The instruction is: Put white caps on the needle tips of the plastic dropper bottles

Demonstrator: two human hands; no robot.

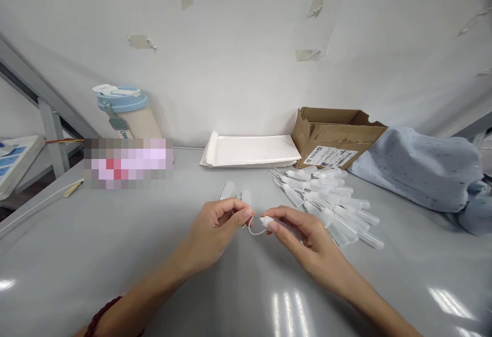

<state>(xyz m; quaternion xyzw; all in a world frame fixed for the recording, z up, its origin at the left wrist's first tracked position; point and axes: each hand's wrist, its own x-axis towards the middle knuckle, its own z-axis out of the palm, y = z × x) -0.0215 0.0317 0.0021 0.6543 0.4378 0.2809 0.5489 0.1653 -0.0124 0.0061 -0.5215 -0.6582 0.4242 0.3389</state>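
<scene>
My right hand (303, 237) is closed around a small translucent needle-tip squeeze bottle (266, 221), its white nozzle pointing left. The bottle's body is mostly hidden behind the fingers. My left hand (221, 229) pinches at the end of the thin metal needle, where the bottle's white cap strap (251, 230) loops up to the fingertips. The cap itself is hidden by them. Just beyond my left hand lie a few translucent bottles (227, 190), partly covered by it. To the right of my right hand, a pile of similar needle-tip bottles (338, 198) is spread on the grey table (172, 296).
A stack of white packets (255, 150) lies against the wall, beside an open cardboard box (338, 139). Pale blue speckled cloth (418, 167) is bunched at the right. A cream tumbler with a blue lid (126, 108) stands at back left, behind a pixelated patch. A white cable (42, 206) crosses the left edge.
</scene>
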